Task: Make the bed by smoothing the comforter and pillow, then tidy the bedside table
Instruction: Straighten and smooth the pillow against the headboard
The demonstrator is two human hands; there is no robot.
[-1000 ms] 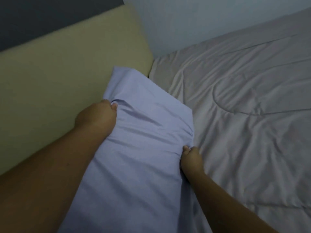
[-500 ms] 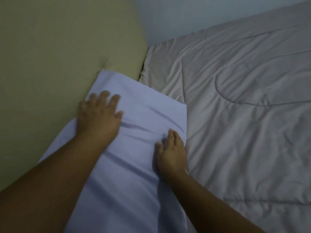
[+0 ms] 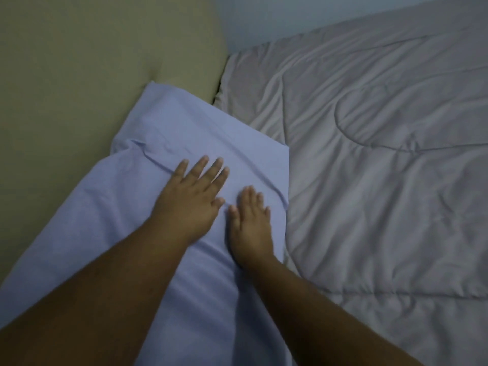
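Pillow: pale blue, lying along the headboard, far corner pressed into the padding, right edge resting on the comforter. Your left hand lies flat on the pillow, fingers straight and slightly spread, gripping nothing; a crease runs just beyond the fingertips. Your right hand lies flat just beside it, near the pillow's right edge, fingers straight and close together. Comforter: grey, wrinkled, with curved stitching. Pale wall behind.
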